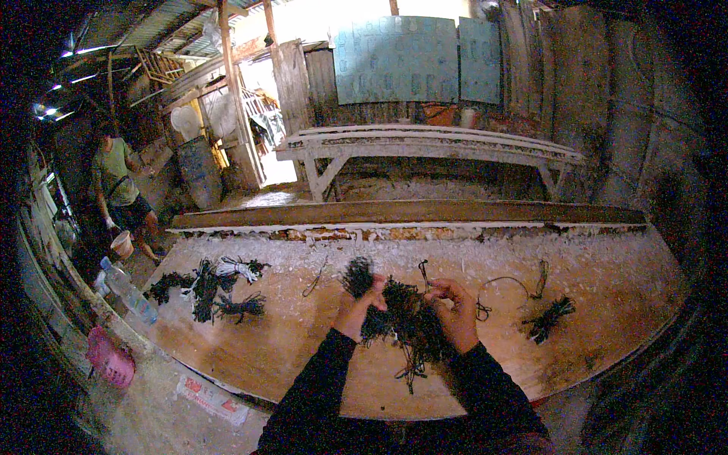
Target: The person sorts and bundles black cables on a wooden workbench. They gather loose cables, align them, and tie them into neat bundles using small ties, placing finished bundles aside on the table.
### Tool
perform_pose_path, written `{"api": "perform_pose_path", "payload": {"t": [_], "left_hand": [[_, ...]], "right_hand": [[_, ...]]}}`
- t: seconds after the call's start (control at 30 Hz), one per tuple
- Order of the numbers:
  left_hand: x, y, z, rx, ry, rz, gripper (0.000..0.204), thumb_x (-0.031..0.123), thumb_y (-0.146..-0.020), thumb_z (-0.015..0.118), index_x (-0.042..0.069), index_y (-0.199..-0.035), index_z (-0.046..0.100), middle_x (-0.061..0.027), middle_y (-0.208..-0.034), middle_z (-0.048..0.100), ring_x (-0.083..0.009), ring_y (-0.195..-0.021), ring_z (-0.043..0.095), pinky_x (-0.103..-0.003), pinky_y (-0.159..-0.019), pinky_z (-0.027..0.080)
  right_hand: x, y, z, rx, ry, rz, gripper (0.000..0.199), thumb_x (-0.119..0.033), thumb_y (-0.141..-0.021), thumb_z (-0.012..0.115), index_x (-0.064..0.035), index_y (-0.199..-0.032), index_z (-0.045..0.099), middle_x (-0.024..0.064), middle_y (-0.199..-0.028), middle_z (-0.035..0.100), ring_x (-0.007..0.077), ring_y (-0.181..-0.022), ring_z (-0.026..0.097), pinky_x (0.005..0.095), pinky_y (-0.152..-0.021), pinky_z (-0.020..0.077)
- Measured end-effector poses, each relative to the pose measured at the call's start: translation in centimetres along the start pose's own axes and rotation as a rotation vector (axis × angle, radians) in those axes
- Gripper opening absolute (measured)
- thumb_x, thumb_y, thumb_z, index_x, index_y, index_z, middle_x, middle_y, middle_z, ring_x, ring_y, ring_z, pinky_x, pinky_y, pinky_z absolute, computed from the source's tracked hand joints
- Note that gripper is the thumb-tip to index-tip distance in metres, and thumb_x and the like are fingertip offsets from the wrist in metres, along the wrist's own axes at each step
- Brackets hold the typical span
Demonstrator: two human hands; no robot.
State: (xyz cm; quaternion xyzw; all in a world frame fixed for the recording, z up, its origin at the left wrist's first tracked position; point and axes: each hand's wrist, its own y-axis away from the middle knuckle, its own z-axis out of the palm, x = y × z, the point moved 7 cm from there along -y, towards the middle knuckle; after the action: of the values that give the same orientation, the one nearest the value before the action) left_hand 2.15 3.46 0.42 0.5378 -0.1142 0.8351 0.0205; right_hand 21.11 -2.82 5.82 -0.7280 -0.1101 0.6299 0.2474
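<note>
My left hand (359,312) is closed around a bundle of thin black cords (358,277), whose ends stick up above the fingers. Thumb and fingers of my right hand (456,312) pinch a single black cord (425,270) that stands up with a small bend at its top. Between and below both hands lies a tangled heap of black cords (409,322), with loose strands trailing toward me. The right palm partly covers the heap's right side.
Tied black bundles (203,292) and a white one (237,267) lie left on the wooden table (303,364); another bundle (549,319) lies right. Beyond the left edge are a plastic bottle (127,290) and a pink container (111,359). A person (117,178) carries a bucket (122,244) far left.
</note>
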Motion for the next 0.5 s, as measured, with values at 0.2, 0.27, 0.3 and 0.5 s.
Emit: {"api": "perform_pose_path", "payload": {"t": [0.2, 0.27, 0.3, 0.5], "left_hand": [[-0.3, 1.9, 3.6, -0.166, -0.179, -0.068, 0.034, 0.022, -0.085, 0.058, 0.001, -0.112, 0.056, -0.0001, -0.062, 0.053, -0.0098, -0.055, 0.05, -0.024, -0.055, 0.042], [-0.1, 2.3, 3.9, -0.159, -0.174, -0.064, 0.031, 0.022, -0.085, 0.058, 0.002, -0.108, 0.057, 0.0004, -0.062, 0.053, -0.0096, -0.055, 0.05, -0.024, -0.055, 0.042], [-0.2, 2.4, 3.9, -0.158, -0.142, -0.081, 0.031, 0.023, -0.084, 0.059, 0.002, -0.107, 0.058, 0.0003, -0.062, 0.053, -0.0096, -0.055, 0.051, -0.024, -0.055, 0.043], [-0.9, 1.9, 3.1, -0.107, -0.202, -0.069, 0.029, 0.026, -0.082, 0.062, 0.003, -0.1, 0.06, 0.0003, -0.065, 0.056, -0.0092, -0.056, 0.052, -0.024, -0.054, 0.043]], "right_hand": [[-0.3, 0.6, 0.9, -0.079, -0.139, 0.041, 0.014, 0.003, -0.073, 0.063, -0.0025, -0.085, 0.057, 0.0035, -0.081, 0.06, 0.0133, -0.079, 0.057, 0.0261, -0.077, 0.0444], [-0.4, 0.7, 1.4, -0.128, -0.161, 0.011, 0.015, 0.002, -0.074, 0.063, -0.0025, -0.086, 0.057, 0.0031, -0.081, 0.06, 0.0129, -0.079, 0.057, 0.0257, -0.076, 0.0446], [-0.2, 0.9, 1.5, -0.132, -0.135, 0.029, 0.014, 0.002, -0.074, 0.063, -0.0025, -0.086, 0.057, 0.003, -0.081, 0.06, 0.0127, -0.079, 0.057, 0.0257, -0.076, 0.0448], [0.2, 1.3, 2.3, -0.171, -0.161, 0.114, 0.009, 0.001, -0.076, 0.062, -0.0023, -0.084, 0.058, 0.0033, -0.081, 0.062, 0.0125, -0.078, 0.059, 0.0265, -0.074, 0.0461]]}}
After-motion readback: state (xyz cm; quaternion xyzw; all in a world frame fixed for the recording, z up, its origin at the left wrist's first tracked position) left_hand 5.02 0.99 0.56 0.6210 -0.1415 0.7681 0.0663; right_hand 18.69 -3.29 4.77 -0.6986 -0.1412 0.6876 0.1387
